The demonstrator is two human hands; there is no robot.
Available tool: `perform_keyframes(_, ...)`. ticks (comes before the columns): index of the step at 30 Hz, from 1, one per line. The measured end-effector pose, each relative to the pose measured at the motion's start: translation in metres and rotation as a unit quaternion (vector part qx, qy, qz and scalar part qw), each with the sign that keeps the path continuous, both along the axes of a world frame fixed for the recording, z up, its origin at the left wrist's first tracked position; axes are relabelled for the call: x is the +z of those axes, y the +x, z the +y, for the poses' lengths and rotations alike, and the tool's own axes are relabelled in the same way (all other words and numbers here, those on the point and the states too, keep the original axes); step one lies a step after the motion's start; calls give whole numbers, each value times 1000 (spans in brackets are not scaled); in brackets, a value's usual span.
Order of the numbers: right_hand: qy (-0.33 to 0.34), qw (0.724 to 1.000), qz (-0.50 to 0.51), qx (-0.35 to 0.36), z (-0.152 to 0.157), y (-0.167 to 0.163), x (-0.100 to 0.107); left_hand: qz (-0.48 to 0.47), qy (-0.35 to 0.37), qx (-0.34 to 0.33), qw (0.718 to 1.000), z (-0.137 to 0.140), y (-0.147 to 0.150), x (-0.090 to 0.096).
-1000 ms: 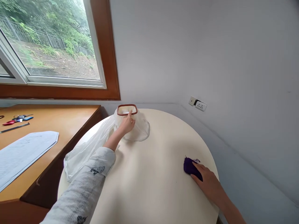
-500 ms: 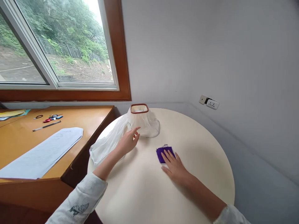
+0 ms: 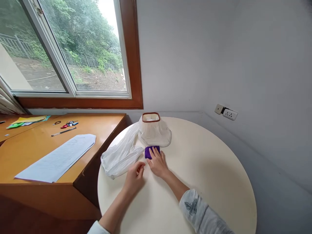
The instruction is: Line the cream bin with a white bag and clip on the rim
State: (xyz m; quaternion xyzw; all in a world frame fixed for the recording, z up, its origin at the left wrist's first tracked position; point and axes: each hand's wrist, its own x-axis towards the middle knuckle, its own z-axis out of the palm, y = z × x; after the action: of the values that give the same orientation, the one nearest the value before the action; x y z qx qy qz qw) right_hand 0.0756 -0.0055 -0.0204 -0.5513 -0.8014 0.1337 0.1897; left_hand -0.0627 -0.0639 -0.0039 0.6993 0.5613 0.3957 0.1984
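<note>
Leftmost, a striped curtain (image 3: 7,101) hangs beside a sliding window (image 3: 95,48) in a brown wooden frame; trees, fence and bare earth outside. Below it, a glossy orange-brown desk (image 3: 31,148): a pile of coloured papers (image 3: 29,121) toward the back, then a small dark ring (image 3: 57,123), a bunch of keys (image 3: 70,124) with red and blue pieces, a pen (image 3: 63,131), and white printed sheets (image 3: 60,157) slanting toward the near edge. Next, just beyond the desk's side, a round cream table (image 3: 207,143), smooth, softly shadowed, close to pale grey walls. Crumpled white plastic (image 3: 122,156) sprawls over its left part, running up to a brown-rimmed container (image 3: 151,121) shrouded in thin white film at the far side. These two crowd the space left of and beyond the purple cloth (image 3: 148,153), which lies on the tabletop just before the container. Left hand (image 3: 135,176) near the plastic, fingers curled inward; cannot tell whether thumb and forefinger meet. Right hand (image 3: 158,162) palm down, fingers extended and slightly spread over the cloth. Farther right, a wall plate (image 3: 218,109) and a white socket (image 3: 230,114). Writing: lines on the printed sheets, too small to read.
</note>
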Motion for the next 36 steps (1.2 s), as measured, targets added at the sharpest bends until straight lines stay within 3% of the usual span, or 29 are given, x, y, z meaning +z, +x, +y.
perform_keyframes(4, 28, 999, 44, 0, -12, 30, -1, 25, 0, -5, 1000, -1, -3, 1)
perform_keyframes(9, 36, 997, -44, 53, -32, 99, 10, 125, 30, -65, 990, 0, -2, 11)
perform_keyframes(13, -10, 991, -103, 87, -49, 145, 19, 270, 25, -189, 944, -5, 7, 22)
perform_keyframes(17, -31, 982, -138, 129, -65, 163, 12, 326, -1, -268, 907, -12, 18, 25)
perform_keyframes(27, 39, 980, -157, 113, -58, 181, -7, 335, 14, -264, 905, -2, 28, 19)
perform_keyframes(36, 88, 990, -96, 55, -58, 177, -12, 231, 79, -158, 957, 9, 33, 0)
